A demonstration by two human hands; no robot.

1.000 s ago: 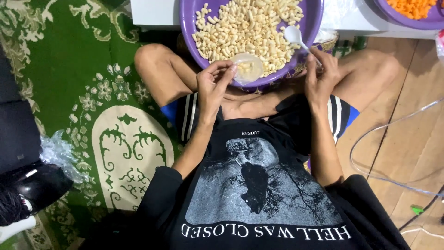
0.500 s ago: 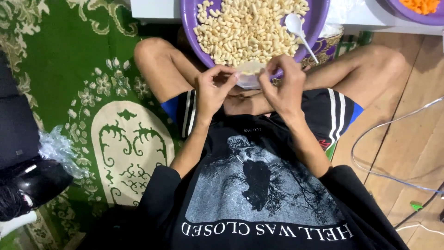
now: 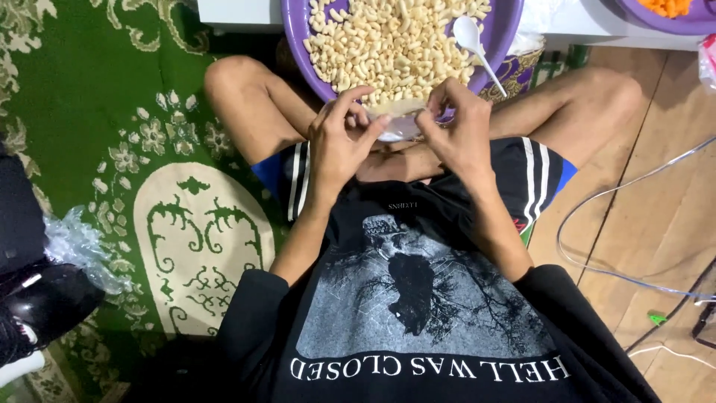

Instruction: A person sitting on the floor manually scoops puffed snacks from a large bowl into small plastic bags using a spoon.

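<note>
Fingers: your left hand (image 3: 337,142) and right hand (image 3: 459,134) are both pinched shut on the mouth of the small clear bag (image 3: 397,123).
Bag: just below the purple basin (image 3: 298,45) rim, above your lap.
Grip: keep the mouth level (puffed snacks (image 3: 388,45) could spill).
Edges: white spoon (image 3: 471,41) leans near your right knuckles.
Room: lap open below; green rug (image 3: 112,149) free to the left.
</note>
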